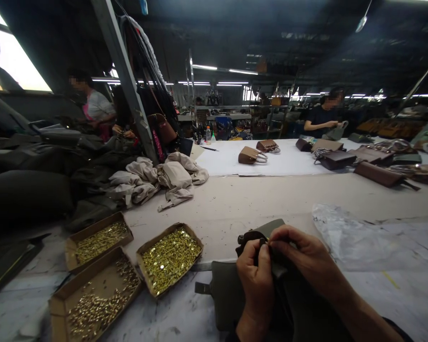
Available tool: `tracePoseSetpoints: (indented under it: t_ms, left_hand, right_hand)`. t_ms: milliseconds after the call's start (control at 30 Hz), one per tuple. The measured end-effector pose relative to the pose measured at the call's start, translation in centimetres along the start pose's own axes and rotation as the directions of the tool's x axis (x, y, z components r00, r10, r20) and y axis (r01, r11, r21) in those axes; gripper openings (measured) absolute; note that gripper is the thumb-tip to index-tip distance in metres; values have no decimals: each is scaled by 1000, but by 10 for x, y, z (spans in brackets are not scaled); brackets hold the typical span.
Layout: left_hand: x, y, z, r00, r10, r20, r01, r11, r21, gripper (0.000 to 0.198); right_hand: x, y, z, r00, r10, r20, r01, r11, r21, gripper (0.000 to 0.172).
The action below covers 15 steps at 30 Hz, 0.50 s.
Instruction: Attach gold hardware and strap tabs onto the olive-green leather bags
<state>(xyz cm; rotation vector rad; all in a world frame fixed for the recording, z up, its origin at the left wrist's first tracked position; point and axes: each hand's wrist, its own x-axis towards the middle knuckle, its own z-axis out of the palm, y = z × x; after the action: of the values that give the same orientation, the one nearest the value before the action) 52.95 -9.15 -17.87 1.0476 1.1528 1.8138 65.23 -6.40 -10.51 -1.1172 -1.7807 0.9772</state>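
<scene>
A dark olive-green handbag (225, 294) lies on the table right in front of me, its far flap rising behind my hands. My left hand (257, 280) is closed on the bag's dark upper edge, thumb and fingers pinching it. Against those fingertips, my right hand (303, 249) is closed in a pinch. A tiny yellowish bit shows between the two hands, too small to name. To the left stands a cardboard tray of shiny brass studs (171, 256). A larger tray of small gold-coloured studs (96, 304) and another tray of brass pieces (100, 240) sit beside it.
Crumpled beige cloth (174, 175) lies beyond the trays, with dark green material (24, 190) heaped at far left. Clear plastic sheeting (349, 237) spreads at right. Brown handbags (251, 155) and dark bags (335, 159) stand farther back. A co-worker (324, 116) handles a bag across the table.
</scene>
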Motion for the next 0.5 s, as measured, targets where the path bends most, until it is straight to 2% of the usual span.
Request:
tracePoseSetpoints:
  t_ms: [233, 500]
  left_hand:
    - [-1, -3, 1, 996, 84, 16, -84, 996, 30, 23]
    - [0, 5, -1, 992, 121, 43, -123, 990, 65, 20]
  right_hand:
    - [0, 4, 0, 995, 66, 71, -72, 994, 85, 18]
    - [0, 3, -1, 992, 108, 62, -112, 991, 78, 19]
